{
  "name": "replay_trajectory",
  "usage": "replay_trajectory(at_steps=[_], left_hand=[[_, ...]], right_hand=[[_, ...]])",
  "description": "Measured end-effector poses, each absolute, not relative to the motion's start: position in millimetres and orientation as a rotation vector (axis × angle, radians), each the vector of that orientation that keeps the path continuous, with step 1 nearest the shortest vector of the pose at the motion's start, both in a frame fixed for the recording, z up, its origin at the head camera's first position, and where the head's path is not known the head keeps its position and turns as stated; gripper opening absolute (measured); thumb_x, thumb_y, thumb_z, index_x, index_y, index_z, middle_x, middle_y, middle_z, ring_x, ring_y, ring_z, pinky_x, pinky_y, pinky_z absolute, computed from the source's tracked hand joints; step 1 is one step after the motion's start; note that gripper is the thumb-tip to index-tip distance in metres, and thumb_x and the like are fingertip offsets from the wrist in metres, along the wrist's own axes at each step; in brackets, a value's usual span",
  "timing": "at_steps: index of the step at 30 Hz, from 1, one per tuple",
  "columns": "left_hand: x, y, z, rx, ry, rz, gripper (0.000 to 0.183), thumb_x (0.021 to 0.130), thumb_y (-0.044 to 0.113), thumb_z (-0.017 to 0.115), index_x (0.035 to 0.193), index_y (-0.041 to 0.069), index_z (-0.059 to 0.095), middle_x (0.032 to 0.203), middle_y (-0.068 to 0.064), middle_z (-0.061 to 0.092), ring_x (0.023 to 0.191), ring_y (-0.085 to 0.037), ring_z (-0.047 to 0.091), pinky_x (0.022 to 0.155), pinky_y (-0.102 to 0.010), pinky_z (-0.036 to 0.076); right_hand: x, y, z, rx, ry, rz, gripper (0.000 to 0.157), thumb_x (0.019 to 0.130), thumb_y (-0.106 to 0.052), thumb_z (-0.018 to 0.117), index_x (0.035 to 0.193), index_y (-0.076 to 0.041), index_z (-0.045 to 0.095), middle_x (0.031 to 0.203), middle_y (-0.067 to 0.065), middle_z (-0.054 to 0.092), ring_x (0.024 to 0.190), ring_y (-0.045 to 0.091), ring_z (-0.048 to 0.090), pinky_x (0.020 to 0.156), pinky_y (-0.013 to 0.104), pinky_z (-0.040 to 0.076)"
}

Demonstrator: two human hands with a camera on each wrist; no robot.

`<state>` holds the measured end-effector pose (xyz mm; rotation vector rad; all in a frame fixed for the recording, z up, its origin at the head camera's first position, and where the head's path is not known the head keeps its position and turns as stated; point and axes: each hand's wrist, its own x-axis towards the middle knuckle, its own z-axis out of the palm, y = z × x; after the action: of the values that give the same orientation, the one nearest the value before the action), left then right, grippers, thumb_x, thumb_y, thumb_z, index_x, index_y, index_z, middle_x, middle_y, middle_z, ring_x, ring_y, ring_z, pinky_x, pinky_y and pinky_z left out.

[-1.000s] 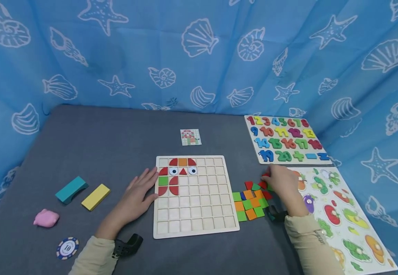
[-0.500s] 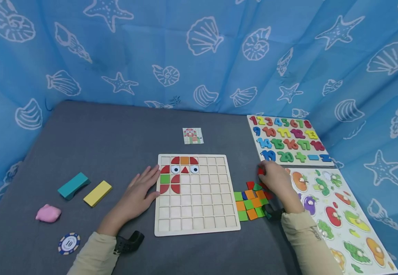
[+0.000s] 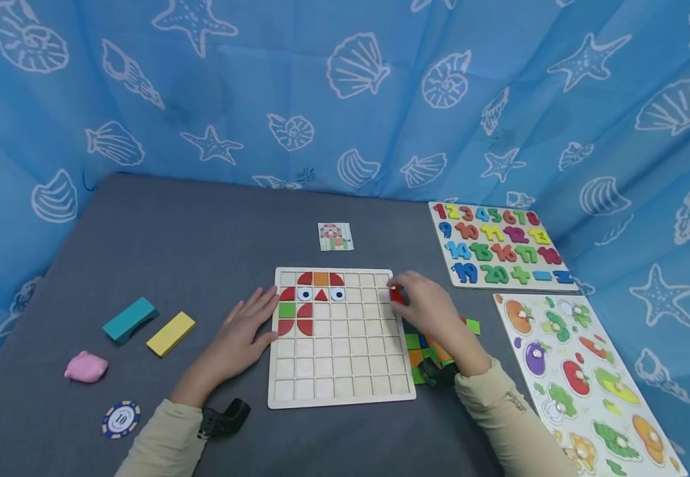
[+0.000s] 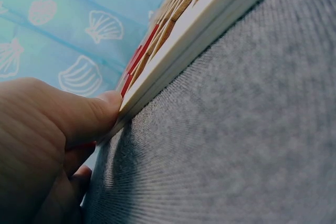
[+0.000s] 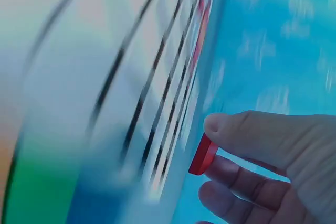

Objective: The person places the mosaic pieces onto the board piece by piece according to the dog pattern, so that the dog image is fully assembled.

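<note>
A pale wooden grid board (image 3: 341, 368) lies on the grey table. In its upper left cells sit red quarter-round tiles (image 3: 305, 326), a green square (image 3: 287, 310), an orange square (image 3: 321, 279), a red triangle and two eye tiles. My left hand (image 3: 231, 344) rests at the board's left edge, fingers extended; the left wrist view has the thumb (image 4: 97, 109) against the rim. Between thumb and fingers my right hand (image 3: 434, 311) pinches a small red tile (image 5: 203, 156), over the board's upper right edge. Its full outline is partly covered by the fingers.
Right of the board, loose coloured tiles (image 3: 413, 358) lie partly under the right forearm. A picture card (image 3: 335, 236) is behind the board. Number puzzle (image 3: 482, 266) and vegetable puzzle (image 3: 559, 361) stand right; teal block (image 3: 130, 320), yellow block (image 3: 170, 334), pink pig (image 3: 85, 366) and chip (image 3: 121, 419) left.
My right hand has left the loose tiles and moved left to the board's edge, carrying a red tile. The left hand keeps its place at the board.
</note>
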<state>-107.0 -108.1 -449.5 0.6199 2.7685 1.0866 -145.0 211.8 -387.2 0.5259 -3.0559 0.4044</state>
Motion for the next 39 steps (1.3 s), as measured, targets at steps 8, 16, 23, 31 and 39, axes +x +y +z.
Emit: replay_trajectory(at_steps=[8,16,23,31,39], left_hand=[[-108,-109,-452,0.648,2.799,1.048,0.062,0.087,0.023,0.057,0.140,0.009,0.027,0.147,-0.004,0.020,0.136,-0.026,0.011,0.106,-0.051,0.008],[-107,-108,-448,0.636,2.775,1.081,0.062,0.087,0.021,0.057,0.140,0.009,0.027,0.147,-0.004,0.020,0.136,-0.026,0.011,0.106,-0.051,0.008],[-106,-108,-445,0.618,2.777,1.085,0.062,0.087,0.021,0.057,0.140,0.009,0.028,0.147,-0.005,0.021,0.136,-0.026,0.011,0.106,-0.050,0.008],[-108,-106,-451,0.649,2.786,1.061,0.062,0.087,0.022,0.057,0.140,0.008,0.028,0.147,-0.005,0.021,0.136,-0.027,0.011,0.106,-0.050,0.007],[-108,-108,-453,0.669,2.796,1.061,0.063,0.086,0.022,0.058,0.140,0.008,0.028,0.147,-0.007,0.021,0.136,-0.029,0.012,0.105,-0.052,0.006]], right_hand=[[-144,142,-394,0.896,-3.000,0.317,0.018,0.073,-0.016,0.071,0.091,-0.014,0.065,0.083,-0.004,0.060,0.069,0.007,0.051,0.057,0.021,0.043],[-146,131,-398,0.851,-3.051,0.270,0.020,0.072,-0.018,0.073,0.092,-0.016,0.068,0.085,-0.004,0.062,0.071,0.007,0.053,0.059,0.022,0.043],[-147,132,-399,0.745,-3.077,0.257,0.018,0.071,-0.020,0.074,0.087,-0.016,0.069,0.078,-0.005,0.060,0.067,0.007,0.052,0.057,0.022,0.043],[-143,136,-401,0.734,-3.071,0.291,0.017,0.073,-0.020,0.072,0.088,-0.015,0.068,0.077,-0.005,0.060,0.066,0.006,0.051,0.057,0.022,0.043],[-139,183,-386,0.511,-3.104,0.349,0.021,0.074,-0.022,0.072,0.094,-0.015,0.067,0.078,-0.003,0.058,0.060,0.009,0.045,0.051,0.024,0.038]])
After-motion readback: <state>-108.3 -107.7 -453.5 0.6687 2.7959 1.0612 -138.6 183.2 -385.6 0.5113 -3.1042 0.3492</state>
